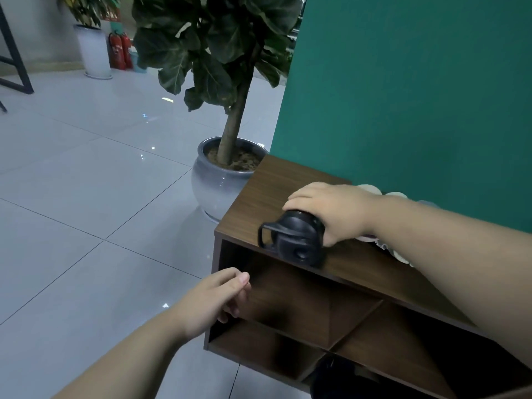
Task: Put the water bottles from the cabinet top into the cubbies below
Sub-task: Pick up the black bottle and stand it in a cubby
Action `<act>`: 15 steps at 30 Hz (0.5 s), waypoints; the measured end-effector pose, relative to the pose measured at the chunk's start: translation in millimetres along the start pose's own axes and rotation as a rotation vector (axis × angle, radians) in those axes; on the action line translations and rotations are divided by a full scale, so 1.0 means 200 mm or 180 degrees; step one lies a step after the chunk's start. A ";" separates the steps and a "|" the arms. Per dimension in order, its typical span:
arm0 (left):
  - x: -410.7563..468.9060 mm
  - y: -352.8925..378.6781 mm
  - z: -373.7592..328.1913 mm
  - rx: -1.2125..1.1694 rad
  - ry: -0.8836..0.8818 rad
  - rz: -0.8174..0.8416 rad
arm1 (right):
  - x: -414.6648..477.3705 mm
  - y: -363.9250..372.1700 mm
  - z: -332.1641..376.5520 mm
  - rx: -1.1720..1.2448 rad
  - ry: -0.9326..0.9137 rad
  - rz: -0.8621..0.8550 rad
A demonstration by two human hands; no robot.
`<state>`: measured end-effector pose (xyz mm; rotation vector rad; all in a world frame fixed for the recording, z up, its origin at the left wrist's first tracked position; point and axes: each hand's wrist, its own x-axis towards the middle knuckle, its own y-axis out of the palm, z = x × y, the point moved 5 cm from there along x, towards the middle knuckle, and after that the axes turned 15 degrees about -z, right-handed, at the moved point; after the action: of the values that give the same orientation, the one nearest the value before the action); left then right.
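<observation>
A water bottle with a black lid and carry loop (290, 240) lies on its side on the brown cabinet top (276, 185), its lid toward the front edge. My right hand (331, 211) is wrapped around its body, which my hand hides. More pale bottle tops (371, 189) show behind my right wrist. My left hand (221, 298) hovers with loosely curled, empty fingers in front of the upper left cubby (288, 298). Something dark sits in a lower cubby (325, 372); I cannot tell what it is.
A large potted plant in a grey ceramic pot (221, 185) stands just left of the cabinet. A teal wall (417, 96) backs the cabinet. Pale tiled floor (86, 211) spreads to the left, with another planter (95, 50) and red fire extinguishers (121, 50) far off.
</observation>
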<state>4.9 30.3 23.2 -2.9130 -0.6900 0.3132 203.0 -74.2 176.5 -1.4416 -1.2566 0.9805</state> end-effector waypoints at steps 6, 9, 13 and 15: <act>-0.12 -0.08 0.01 0.0311 -0.0189 -0.0294 | -0.16 -0.13 0.47 0.0854 -0.0107 -0.0647; -0.16 -0.08 0.00 0.0502 -0.0222 -0.0349 | -0.24 -0.13 0.60 0.1727 0.0267 -0.0872; -0.11 -0.03 0.11 0.0950 -0.0239 -0.0299 | -0.33 0.14 0.66 0.2638 0.0916 -0.0931; -0.06 0.00 0.24 0.1272 -0.0268 -0.0289 | -0.36 0.35 0.64 0.2956 0.1289 -0.0898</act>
<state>-15.9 28.2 -21.5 -2.4954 -0.6788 0.5016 83.7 -128.4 79.0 -0.6531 -0.5403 0.8428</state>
